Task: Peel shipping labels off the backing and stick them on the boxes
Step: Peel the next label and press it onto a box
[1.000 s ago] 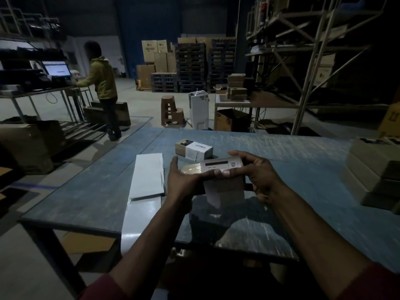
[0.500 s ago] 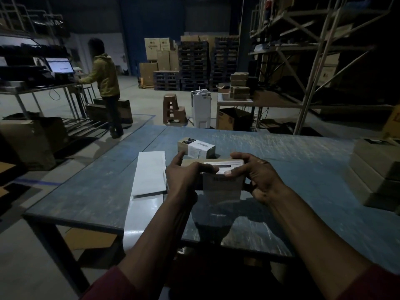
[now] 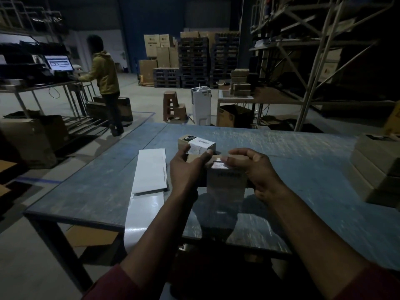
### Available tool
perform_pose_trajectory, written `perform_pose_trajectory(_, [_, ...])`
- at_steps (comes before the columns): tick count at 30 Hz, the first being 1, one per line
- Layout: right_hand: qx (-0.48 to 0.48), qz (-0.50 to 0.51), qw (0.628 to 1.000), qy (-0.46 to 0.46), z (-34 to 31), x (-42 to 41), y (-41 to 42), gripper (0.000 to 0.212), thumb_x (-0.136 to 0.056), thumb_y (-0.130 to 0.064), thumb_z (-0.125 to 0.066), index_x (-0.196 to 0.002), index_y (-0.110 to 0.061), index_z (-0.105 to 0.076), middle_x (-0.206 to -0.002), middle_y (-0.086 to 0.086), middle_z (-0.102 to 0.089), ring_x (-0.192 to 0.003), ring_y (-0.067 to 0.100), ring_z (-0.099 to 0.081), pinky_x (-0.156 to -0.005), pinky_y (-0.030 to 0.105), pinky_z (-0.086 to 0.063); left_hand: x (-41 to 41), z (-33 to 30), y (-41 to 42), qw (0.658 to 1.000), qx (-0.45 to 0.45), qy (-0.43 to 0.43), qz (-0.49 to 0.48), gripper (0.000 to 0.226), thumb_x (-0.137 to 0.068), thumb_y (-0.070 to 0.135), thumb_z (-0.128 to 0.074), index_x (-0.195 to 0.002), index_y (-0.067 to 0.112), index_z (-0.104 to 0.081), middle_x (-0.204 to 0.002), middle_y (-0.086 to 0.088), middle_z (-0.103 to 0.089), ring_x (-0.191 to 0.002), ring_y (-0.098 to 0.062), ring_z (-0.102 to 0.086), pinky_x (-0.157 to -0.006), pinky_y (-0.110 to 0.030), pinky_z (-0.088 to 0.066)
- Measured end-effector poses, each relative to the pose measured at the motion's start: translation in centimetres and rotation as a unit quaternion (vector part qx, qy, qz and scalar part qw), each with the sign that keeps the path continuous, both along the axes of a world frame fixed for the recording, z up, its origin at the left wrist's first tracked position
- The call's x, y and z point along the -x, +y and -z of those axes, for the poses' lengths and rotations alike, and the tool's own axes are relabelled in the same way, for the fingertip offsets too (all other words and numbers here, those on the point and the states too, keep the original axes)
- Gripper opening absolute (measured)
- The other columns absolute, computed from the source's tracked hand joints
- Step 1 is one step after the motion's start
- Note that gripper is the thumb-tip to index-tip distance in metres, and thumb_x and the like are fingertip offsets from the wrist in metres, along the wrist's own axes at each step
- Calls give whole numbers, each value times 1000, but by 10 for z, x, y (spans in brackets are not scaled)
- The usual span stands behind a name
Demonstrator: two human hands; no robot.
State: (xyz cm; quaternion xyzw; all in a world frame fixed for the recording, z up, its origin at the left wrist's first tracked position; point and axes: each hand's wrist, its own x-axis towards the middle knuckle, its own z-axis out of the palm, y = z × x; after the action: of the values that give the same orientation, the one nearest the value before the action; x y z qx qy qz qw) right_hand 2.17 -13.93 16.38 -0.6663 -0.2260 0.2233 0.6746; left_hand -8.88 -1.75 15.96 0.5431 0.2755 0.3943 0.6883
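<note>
A small cardboard box [image 3: 225, 182] stands on the blue table [image 3: 303, 165] in front of me. A white shipping label [image 3: 219, 166] lies over its top edge and down its near face. My left hand [image 3: 186, 169] grips the box's left end, thumb on top. My right hand [image 3: 257, 169] holds the right end, fingers curled over the top by the label. Behind it sits another small box [image 3: 195, 144] with a label on it. A white strip of label backing [image 3: 149, 169] lies to the left and hangs over the near table edge.
Stacked brown boxes [image 3: 376, 167] stand at the table's right edge. A person in a yellow hoodie [image 3: 104, 72] stands at a desk with a lit screen at far left. Pallets, cartons, a stool and metal racking fill the background.
The label, which arched over the box before, now lies flatter on its top and near face. Both hands have shifted slightly along the box top.
</note>
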Motion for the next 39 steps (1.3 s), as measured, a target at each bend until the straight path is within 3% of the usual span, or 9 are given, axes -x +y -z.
perform_pose_trajectory(7, [106, 37, 992, 64, -2, -22, -9, 16, -95, -29, -70, -88, -16, -77, -73, 6, -68, -76, 26, -61, -64, 33, -48, 15, -10, 15, 968, -83, 127, 199, 88, -82, 43, -82, -157, 43, -35, -153, -9, -49, -119, -26, -61, -86, -42, -56])
perform_pose_trajectory(12, [141, -28, 982, 118, 1, -43, -20, 27, -94, -33, -63, -71, -19, -67, -72, 6, -60, -74, 26, -59, -64, 35, -53, 20, -6, 29, 946, -135, 136, 262, 54, -87, 25, -81, -133, 47, -63, -137, -3, -60, -114, -31, -68, -84, -48, -63])
perform_pose_trajectory(17, [83, -114, 990, 17, 0, -36, -39, 60, -97, -64, -54, -114, -9, -74, -93, 6, -72, -77, 25, -70, -59, 36, -58, 17, -3, 34, 959, -63, 155, 227, 25, -97, 27, -70, -119, 39, -71, -88, 0, -77, -78, -17, -71, -72, -41, -56])
perform_pose_trajectory(21, [85, -127, 988, -9, 10, -34, -51, 40, -101, -50, -58, -115, -17, -75, -107, 11, -80, -80, 31, -75, -56, 37, -58, 18, 0, 29, 951, -65, 202, 226, 30, -99, 51, -62, -128, 43, -62, -128, 0, -70, -103, -24, -68, -69, -39, -57])
perform_pose_trajectory(24, [70, -106, 992, -9, 19, -38, -53, 31, -102, -42, -61, -112, -18, -77, -108, 14, -79, -86, 36, -73, -56, 37, -59, 20, 12, 32, 940, -100, 192, 263, 77, -77, 74, -73, -146, 58, -41, -159, 2, -43, -137, -31, -52, -86, -53, -58])
perform_pose_trajectory(27, [72, -100, 992, -16, 25, -44, -57, 30, -102, -42, -63, -114, -19, -77, -111, 18, -78, -91, 39, -72, -59, 36, -56, 29, 23, 32, 880, -348, 177, 271, 122, -49, 63, -95, -149, 67, -27, -166, 8, -23, -153, -17, -26, -118, -54, -38])
perform_pose_trajectory(31, [56, -103, 993, 8, 33, -47, -54, 32, -105, -31, -59, -124, -9, -72, -120, 24, -74, -89, 29, -71, -49, 24, -53, 22, 38, 31, 726, -628, 190, 207, 116, -60, 61, -93, -157, 52, -29, -168, 7, -19, -154, -25, -26, -117, -58, -40])
perform_pose_trajectory(36, [65, -137, 987, 62, 41, -52, -52, 62, -89, -60, -73, -129, -12, -71, -126, 22, -73, -115, 45, -67, -84, 46, -48, 13, 47, 35, 683, -699, 126, 171, 80, -77, 33, -89, -149, 37, -53, -158, 4, -48, -144, -20, -46, -112, -44, -49])
perform_pose_trajectory(39, [94, -167, 980, 54, 36, -51, -52, 85, -68, -77, -80, -128, -17, -72, -125, 15, -75, -111, 39, -71, -77, 40, -54, 14, 42, 31, 702, -680, 97, 188, 73, -80, 28, -87, -147, 29, -58, -151, 3, -56, -132, -14, -59, -103, -37, -55])
